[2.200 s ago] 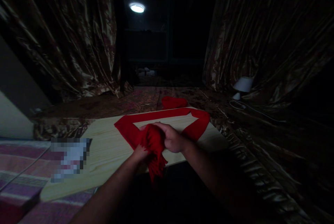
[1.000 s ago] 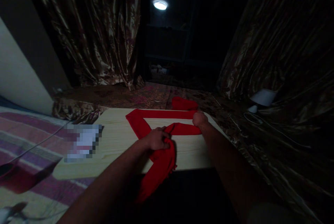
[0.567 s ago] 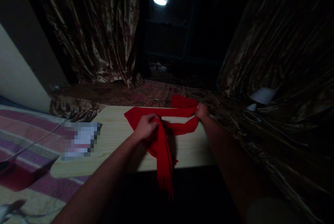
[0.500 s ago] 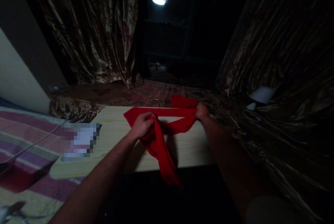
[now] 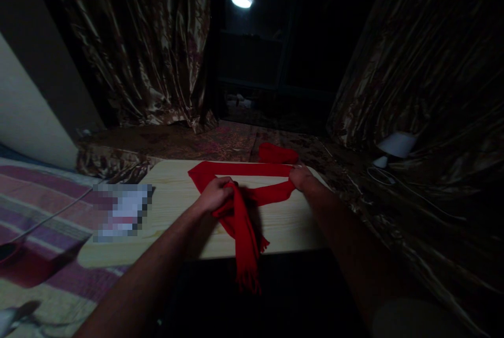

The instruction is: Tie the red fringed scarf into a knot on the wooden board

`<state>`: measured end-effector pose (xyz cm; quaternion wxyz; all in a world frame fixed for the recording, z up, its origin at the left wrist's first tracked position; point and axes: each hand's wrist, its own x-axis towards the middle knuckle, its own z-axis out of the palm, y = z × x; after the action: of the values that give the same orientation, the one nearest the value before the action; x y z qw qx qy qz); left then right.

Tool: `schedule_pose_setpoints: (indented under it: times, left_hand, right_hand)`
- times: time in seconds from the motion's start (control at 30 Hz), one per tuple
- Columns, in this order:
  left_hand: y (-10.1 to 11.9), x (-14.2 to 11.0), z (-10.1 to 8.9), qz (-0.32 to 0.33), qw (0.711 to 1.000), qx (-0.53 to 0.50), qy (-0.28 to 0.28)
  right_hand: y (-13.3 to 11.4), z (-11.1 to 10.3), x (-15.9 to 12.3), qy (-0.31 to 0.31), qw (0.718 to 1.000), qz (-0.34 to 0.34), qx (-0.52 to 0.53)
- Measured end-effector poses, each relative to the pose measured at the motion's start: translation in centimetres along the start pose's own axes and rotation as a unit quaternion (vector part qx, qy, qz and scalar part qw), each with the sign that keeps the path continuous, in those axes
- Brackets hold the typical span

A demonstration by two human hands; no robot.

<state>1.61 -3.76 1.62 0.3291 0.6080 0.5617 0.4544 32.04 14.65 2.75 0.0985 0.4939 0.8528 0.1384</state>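
the work in hand looks like arranging a long red scarf [image 5: 273, 193] on a pale wooden board [image 5: 169, 217], and the step seems to be bringing one fringed end across the band already laid out. both hands are on the scarf, apart from each other. the left hand [image 5: 214, 194] is clamped on a bunched part near the middle of the board; its thumb and fingers close round the cloth, and from them a length drops toward the person, its fringe [image 5: 248, 281] hanging past the near edge. the right hand [image 5: 301, 177] is curled on the bend at the scarf's right side, near the board's far right corner, though its fingertips are partly hidden. between the hands, one strip runs along the far edge and another comes back nearer the person, leaving a slim gap of bare wood. a second fringe [image 5: 264, 244] shows just beside the hanging length. a red bundle [image 5: 277, 153] sits just beyond the far edge, behind the right hand; i cannot tell whether it joins the scarf. as i judge it, the next move calls for steadying the right bend while the left hand guides the loose end without dragging the strips askew.
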Motion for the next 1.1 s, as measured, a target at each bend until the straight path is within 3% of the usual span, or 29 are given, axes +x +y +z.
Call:
schedule_pose_setpoints:
  times: [0.2, 0.37, 0.57, 0.77, 1.1]
  left_hand:
    - [0.0, -0.2, -0.6, 0.006, 0.999, -0.027, 0.016]
    - [0.8, -0.4, -0.8, -0.003, 0.997, -0.06, 0.048]
    - [0.7, -0.5, -0.9, -0.004, 0.994, -0.088, 0.069]
    - [0.3, -0.5, -1.0, -0.011, 0.993, -0.093, 0.076]
    - [-0.1, -0.4, -0.9, -0.025, 0.992, -0.097, 0.08]
  right_hand:
    - [0.2, -0.9, 1.1, 0.028, 0.999, 0.029, 0.033]
    - [0.4, -2.7, 1.7, 0.126, 0.986, 0.062, 0.088]
    - [0.1, -3.0, 1.2, 0.053, 0.997, -0.049, -0.004]
    - [-0.6, -1.7, 1.3, 0.012, 0.995, -0.071, -0.069]
    - [-1.2, -3.6, 1.8, 0.077, 0.994, -0.069, 0.027]
